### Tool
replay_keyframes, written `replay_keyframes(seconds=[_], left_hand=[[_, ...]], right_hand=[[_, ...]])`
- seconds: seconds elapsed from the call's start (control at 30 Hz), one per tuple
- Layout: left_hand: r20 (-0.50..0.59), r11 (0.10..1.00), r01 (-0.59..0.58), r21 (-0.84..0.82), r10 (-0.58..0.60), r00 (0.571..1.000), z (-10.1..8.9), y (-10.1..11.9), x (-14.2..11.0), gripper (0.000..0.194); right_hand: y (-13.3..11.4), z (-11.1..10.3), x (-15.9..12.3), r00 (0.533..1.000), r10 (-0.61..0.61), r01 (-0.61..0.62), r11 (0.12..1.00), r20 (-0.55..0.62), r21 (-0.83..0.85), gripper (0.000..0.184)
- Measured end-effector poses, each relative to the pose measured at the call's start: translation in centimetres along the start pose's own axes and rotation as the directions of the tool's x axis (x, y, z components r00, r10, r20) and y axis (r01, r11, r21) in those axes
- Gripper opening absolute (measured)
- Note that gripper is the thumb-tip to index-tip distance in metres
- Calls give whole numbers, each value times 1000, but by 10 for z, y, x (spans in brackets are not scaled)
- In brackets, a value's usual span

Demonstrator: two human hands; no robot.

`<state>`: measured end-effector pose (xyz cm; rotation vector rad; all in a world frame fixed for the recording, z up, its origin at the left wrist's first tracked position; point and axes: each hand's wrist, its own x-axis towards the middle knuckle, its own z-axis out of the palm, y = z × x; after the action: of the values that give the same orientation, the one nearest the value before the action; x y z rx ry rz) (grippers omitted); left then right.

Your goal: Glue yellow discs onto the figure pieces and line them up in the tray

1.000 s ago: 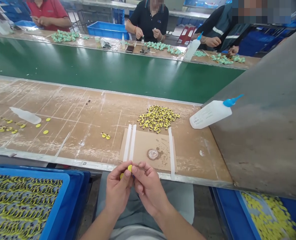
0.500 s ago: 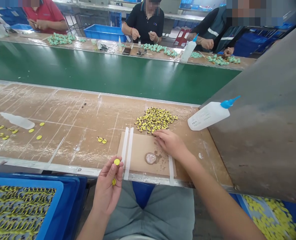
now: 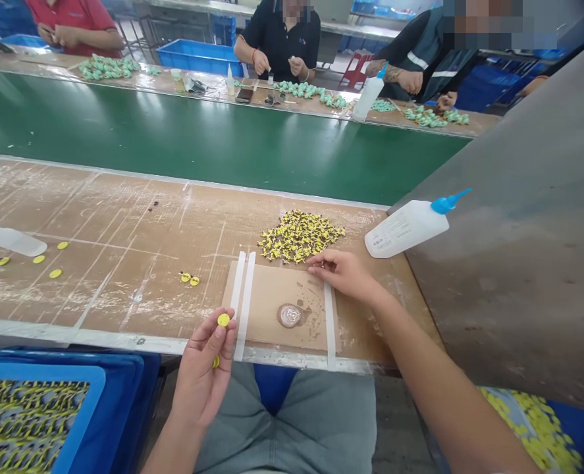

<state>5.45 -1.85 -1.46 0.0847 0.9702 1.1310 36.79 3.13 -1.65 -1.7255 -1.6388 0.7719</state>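
Note:
My left hand (image 3: 203,368) hovers over the front edge of the workbench (image 3: 124,296), pinching a flat yellow disc (image 3: 223,320) between thumb and finger, with a second yellow disc (image 3: 215,361) lower in the fingers. My right hand (image 3: 344,273) rests at the far edge of a cardboard sheet (image 3: 266,316), its fingertips next to a heap of small yellow-and-black pieces (image 3: 299,236). Anything small within those fingers is hidden. A round puddle of clear glue (image 3: 290,315) lies on the cardboard, beyond reach of both hands' fingertips.
A white glue bottle (image 3: 405,227) with a blue nozzle lies to the right, beside a grey metal panel (image 3: 519,230). Blue crates of finished pieces (image 3: 45,372) and yellow discs (image 3: 578,438) flank me. Beyond a green conveyor belt (image 3: 222,145), several co-workers handle green pieces.
My hands have moved apart from their meeting point at the bench edge. The right hand has gone onto the cardboard beside the heap, and the left has stayed low with its discs.

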Motion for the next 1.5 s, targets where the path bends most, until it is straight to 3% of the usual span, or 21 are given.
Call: replay_keyframes(seconds=[0.07,0.13,0.2,0.3,0.47,0.57,0.73,0.87,0.97,1.5], left_hand=[[7,1000,9,6,-9,1000,1,-2,1,32],[21,1000,21,16,-22,1000,3,-6,3,31],[42,999,31,28,-32,999,6,-9,4,30],[82,999,32,44,-36,996,12,-14,7,30],[153,999,-5,50,-3,988,24,-18,16,31],[181,999,-24,37,17,983,28,-21,24,30],[219,998,-45,45,34,975,30,-27,32,30],[240,995,-73,63,56,969,28,-30,33,30],[245,995,-70,68,52,968,27,-31,33,29],[284,993,-97,61,76,956,29,-31,32,28]], right_hand=[[3,3,-5,987,124,-99,970,-98,224,37],[6,7,-11,952,266,-177,884,-153,432,44],[9,11,-16,918,357,-212,811,-173,545,46],[12,16,-23,904,391,-215,767,-174,604,46],[11,14,-32,926,368,-241,745,-81,622,45],[6,15,-37,908,374,-192,772,-188,606,49],[-13,40,-56,875,260,-8,852,-410,523,31],[-28,65,-75,875,50,154,914,-481,375,16],[-30,75,-82,874,-77,258,911,-480,322,20],[-28,79,-84,879,-166,301,920,-446,252,23]])
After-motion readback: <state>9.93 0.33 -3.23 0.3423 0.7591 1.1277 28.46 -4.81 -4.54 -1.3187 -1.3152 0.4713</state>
